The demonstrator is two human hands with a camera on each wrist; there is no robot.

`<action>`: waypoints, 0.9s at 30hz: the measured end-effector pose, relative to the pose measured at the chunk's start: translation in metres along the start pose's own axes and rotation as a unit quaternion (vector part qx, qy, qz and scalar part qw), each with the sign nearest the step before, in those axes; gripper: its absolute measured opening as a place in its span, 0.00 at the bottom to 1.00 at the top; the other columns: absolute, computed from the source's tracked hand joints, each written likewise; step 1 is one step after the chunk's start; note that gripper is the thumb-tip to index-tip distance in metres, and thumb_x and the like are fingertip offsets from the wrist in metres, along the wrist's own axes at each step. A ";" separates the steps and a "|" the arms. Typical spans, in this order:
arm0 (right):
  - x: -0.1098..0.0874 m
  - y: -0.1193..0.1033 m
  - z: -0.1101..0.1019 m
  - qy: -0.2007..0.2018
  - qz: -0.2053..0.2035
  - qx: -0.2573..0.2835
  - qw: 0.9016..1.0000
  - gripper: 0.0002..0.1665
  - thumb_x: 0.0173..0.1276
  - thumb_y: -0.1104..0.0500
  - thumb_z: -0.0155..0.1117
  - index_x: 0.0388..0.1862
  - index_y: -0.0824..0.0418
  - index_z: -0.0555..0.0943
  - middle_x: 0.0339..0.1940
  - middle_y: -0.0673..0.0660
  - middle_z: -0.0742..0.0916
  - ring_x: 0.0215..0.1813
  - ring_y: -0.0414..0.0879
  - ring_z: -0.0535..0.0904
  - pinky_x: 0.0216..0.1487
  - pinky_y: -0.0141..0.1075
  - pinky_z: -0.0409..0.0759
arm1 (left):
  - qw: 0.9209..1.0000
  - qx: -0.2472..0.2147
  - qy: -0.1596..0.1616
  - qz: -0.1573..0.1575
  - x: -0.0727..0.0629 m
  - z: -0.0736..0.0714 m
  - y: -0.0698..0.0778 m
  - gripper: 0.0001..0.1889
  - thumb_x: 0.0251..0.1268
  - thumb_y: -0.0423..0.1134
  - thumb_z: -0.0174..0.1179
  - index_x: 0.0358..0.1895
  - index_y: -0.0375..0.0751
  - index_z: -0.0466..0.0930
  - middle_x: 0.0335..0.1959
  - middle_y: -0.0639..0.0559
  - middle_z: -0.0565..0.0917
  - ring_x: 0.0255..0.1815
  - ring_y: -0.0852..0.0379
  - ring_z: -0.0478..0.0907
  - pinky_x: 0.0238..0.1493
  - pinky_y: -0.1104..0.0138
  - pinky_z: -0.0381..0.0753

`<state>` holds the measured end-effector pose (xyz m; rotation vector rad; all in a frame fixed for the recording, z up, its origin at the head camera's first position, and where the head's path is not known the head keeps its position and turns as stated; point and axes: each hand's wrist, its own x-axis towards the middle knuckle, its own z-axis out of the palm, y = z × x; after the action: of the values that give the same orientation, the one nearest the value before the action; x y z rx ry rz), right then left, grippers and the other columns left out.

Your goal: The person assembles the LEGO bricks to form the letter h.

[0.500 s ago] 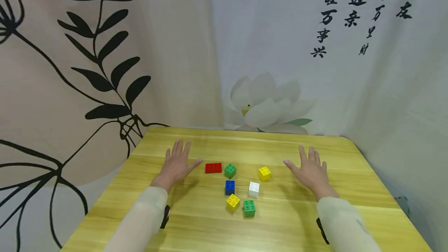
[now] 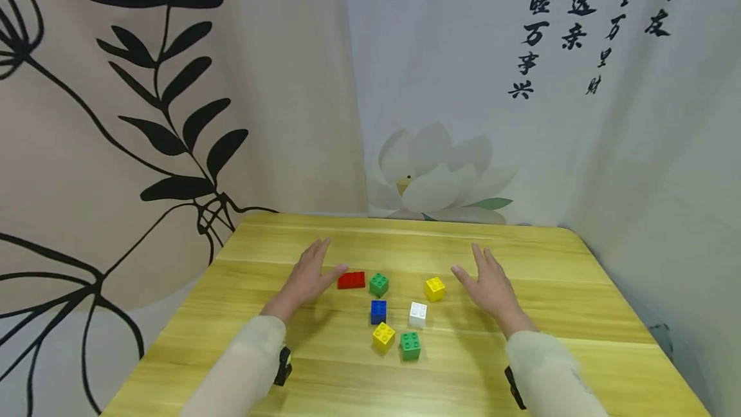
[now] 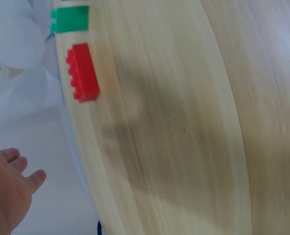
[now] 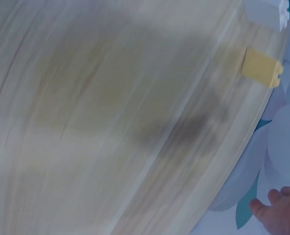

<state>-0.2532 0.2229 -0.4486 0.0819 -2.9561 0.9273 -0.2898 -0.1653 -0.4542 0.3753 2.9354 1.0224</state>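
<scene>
Several toy building bricks lie loose on the wooden table [image 2: 463, 372]. My left hand [image 2: 305, 278] hovers with straight fingers, its thumb near the red brick [image 2: 351, 280]. Beside that brick sits a green brick [image 2: 379, 284]. In the middle are a blue brick [image 2: 379, 312] and a white brick [image 2: 417, 315]. Closer to me are a yellow brick [image 2: 383, 337] and another green brick [image 2: 410, 345]. My right hand [image 2: 490, 285], fingers spread, hovers to the right of the far yellow brick [image 2: 435, 289]. Both hands hold nothing.
Behind the table hangs a pale cloth [image 2: 289, 82] with a dark plant print, lotus and writing. The table's far edge runs just beyond the hands. Dark bands [image 2: 282, 365] circle both wrists.
Both hands have moved inward, toward the bricks: the left one to the right, the right one to the left. The bricks stay where they lay.
</scene>
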 end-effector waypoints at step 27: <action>-0.029 -0.029 0.035 0.014 0.019 0.209 0.978 0.36 0.76 0.47 0.59 0.75 0.61 0.64 0.65 0.66 0.77 0.65 0.62 0.73 0.64 0.55 0.71 | 0.972 -0.230 -0.051 -0.004 -0.035 0.035 0.021 0.33 0.66 0.49 0.66 0.71 0.42 0.68 0.58 0.44 0.77 0.58 0.48 0.73 0.58 0.49 0.73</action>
<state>-0.2237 0.1805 -0.4622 0.0257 -2.6946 1.5257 -0.2476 -0.1363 -0.4715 0.3818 2.4987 1.5730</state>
